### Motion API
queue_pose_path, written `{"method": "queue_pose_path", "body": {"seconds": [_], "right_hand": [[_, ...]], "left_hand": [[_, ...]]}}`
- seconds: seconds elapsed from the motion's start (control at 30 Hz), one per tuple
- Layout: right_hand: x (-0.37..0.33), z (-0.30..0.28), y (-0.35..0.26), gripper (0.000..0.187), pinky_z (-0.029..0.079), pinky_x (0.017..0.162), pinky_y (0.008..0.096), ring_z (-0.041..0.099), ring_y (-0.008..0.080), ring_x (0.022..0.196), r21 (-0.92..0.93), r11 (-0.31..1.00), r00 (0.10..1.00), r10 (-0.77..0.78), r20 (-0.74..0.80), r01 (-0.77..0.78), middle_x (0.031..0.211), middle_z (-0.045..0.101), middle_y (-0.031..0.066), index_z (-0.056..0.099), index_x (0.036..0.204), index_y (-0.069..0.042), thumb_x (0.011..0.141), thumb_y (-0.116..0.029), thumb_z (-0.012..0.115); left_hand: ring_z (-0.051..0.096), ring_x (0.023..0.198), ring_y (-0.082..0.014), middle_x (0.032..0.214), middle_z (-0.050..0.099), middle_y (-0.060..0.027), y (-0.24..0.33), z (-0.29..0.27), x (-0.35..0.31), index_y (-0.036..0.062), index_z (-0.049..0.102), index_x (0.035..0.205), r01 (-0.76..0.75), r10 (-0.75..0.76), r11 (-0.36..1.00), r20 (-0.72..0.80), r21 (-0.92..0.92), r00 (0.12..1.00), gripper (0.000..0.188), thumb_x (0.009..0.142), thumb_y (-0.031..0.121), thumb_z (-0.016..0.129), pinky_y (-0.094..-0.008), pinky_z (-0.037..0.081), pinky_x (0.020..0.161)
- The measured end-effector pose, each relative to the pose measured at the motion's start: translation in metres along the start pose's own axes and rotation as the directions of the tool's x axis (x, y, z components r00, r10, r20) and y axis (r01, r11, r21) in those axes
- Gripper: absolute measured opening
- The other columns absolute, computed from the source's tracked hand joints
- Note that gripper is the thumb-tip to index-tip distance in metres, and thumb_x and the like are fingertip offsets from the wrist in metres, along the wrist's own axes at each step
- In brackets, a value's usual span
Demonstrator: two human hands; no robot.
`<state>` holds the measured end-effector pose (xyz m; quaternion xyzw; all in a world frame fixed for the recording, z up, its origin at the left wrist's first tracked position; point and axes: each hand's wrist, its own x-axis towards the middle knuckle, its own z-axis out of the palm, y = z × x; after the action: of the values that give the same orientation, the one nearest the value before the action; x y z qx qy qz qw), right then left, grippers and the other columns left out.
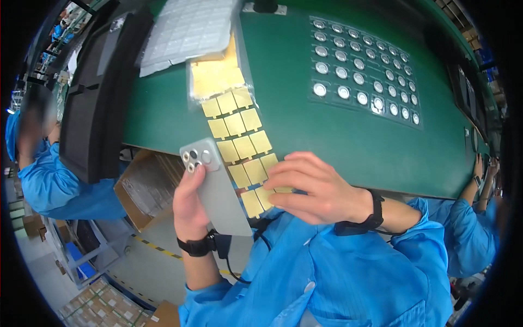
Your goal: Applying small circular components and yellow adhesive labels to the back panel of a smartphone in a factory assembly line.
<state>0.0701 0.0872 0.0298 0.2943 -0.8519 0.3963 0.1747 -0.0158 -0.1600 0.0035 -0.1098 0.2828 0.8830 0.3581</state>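
Note:
My left hand (190, 204) grips a silver-grey smartphone (218, 191), its back with several camera lenses turned up and the thumb beside them. A strip of yellow square stickers (235, 124), laid out in rows, runs from the clear plastic bag (192, 87) toward me, and its near end reaches the bench's front edge. My right hand (316, 188) is at the strip's near right side, fingers bent and closed over the last stickers. Its fingertips partly hide those squares. The phone lies close along the strip's left side.
On the green bench (283, 71), a clear tray (370, 68) of round silver parts lies at the far right. A white blister tray (190, 27) overlaps the bag. A black stand (92, 103) and a carton (144, 191) are on the left. Co-workers in blue sit on both sides.

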Motion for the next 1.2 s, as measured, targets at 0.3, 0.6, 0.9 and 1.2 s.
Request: {"method": "queue_pose_path", "body": {"seconds": [0.3,0.6,0.9,1.2], "right_hand": [[-0.067,-0.052,-0.016,0.039,0.046,0.095,0.0412,0.055,0.031,0.118,0.152,0.973,0.973,0.194,-0.124,-0.175,0.126,0.058,0.0163,0.063,0.118,-0.006,0.083,-0.017,0.073],[-0.072,-0.063,-0.006,0.07,0.046,0.088,0.0313,0.057,0.0204,0.112,0.964,0.098,0.506,0.861,0.042,-0.247,0.135,0.053,0.0166,0.022,0.152,-0.007,0.097,-0.025,0.06],[0.018,-0.051,-0.011,0.071,0.048,0.093,0.0403,0.057,0.0235,0.113,0.995,-0.077,0.841,0.541,-0.008,0.058,0.123,0.055,0.0127,0.037,0.141,-0.003,0.093,-0.049,0.06],[0.066,-0.143,-0.009,0.031,0.057,0.064,0.0308,0.067,0.0162,0.081,0.632,0.769,0.784,0.45,-0.427,-0.097,0.099,0.068,0.0135,0.061,0.117,0.006,0.092,-0.012,0.064]], "left_hand": [[0.066,0.091,-0.0173,0.105,0.066,-0.0096,-0.022,0.067,0.029,-0.0001,0.051,0.128,0.075,-0.052,0.875,-0.062,0.479,0.997,0.035,0.095,0.013,0.059,-0.0327,0.055,0.076],[0.066,0.09,-0.0254,0.11,0.064,-0.0076,-0.101,0.138,0.026,0.0065,0.045,0.138,-0.149,0.151,0.973,0.005,0.176,0.989,0.043,0.102,0.03,0.046,-0.0453,0.055,0.081],[0.063,0.105,-0.0407,0.14,0.049,-0.019,-0.06,0.137,-0.015,0.006,0.039,0.139,-0.493,0.359,0.866,0.587,0.079,0.726,0.047,0.1,0.029,0.048,-0.0542,0.057,0.075],[0.064,0.108,-0.0401,0.117,0.063,-0.0292,-0.004,0.103,-0.041,-0.0057,0.062,0.112,-0.405,0.246,0.873,0.472,0.272,0.846,0.033,0.089,0.017,0.065,-0.0454,0.051,0.091]]}}
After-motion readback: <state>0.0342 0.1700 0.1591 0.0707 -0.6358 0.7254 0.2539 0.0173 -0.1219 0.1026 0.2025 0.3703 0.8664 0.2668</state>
